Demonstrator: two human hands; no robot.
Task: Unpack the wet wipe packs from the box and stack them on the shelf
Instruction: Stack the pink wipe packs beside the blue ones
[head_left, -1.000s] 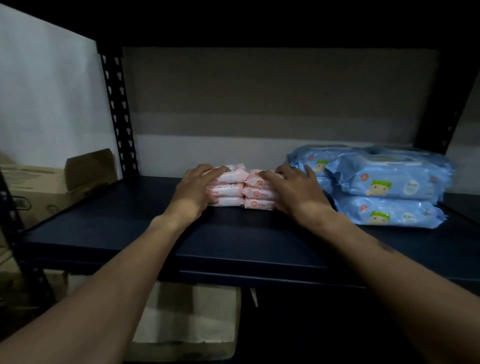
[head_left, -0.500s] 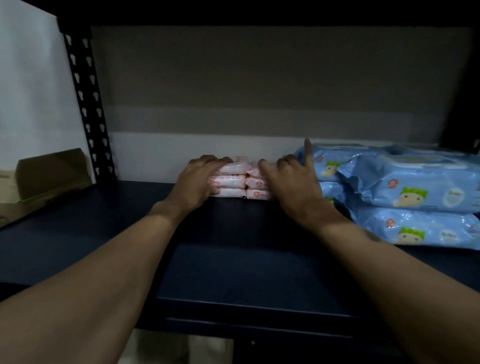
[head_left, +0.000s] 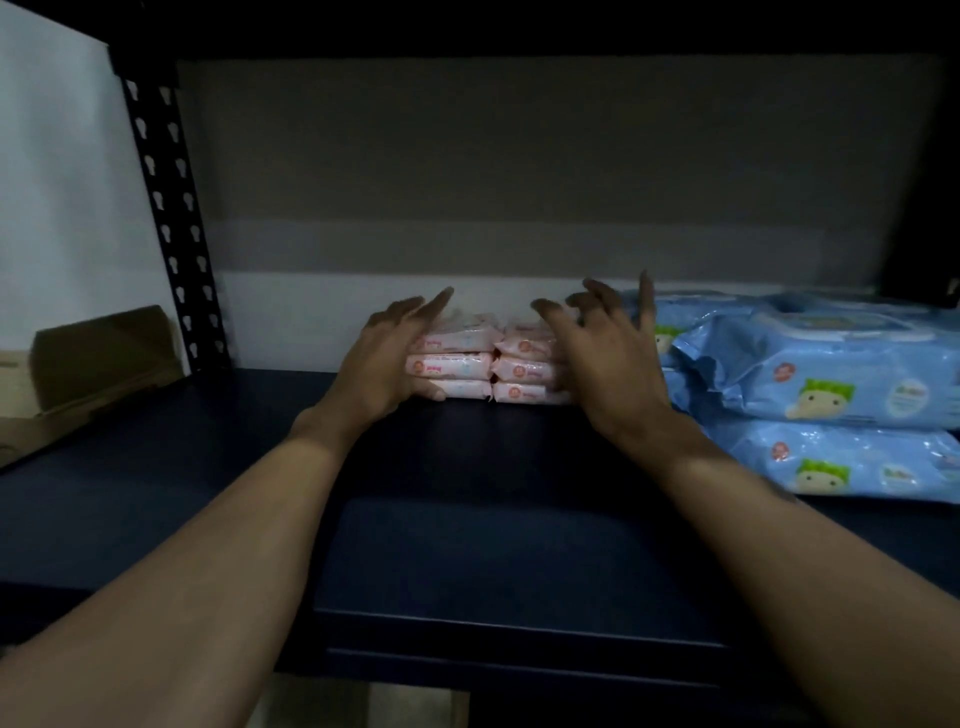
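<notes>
head view: 2 stacks of 3 small pink plastic wet wipe packs (head_left: 467, 364) sat side by side at the back of the dark blue metal shelf (head_left: 467, 545). the left hand (head_left: 382, 364) touched the left stack, fingers (head_left: 436, 306) straight and together. the right hand (head_left: 608, 364) hovered with its fingers spread, gripping nothing. large light-blue plastic wipe packs (head_left: 831, 384) lay just right.
</notes>
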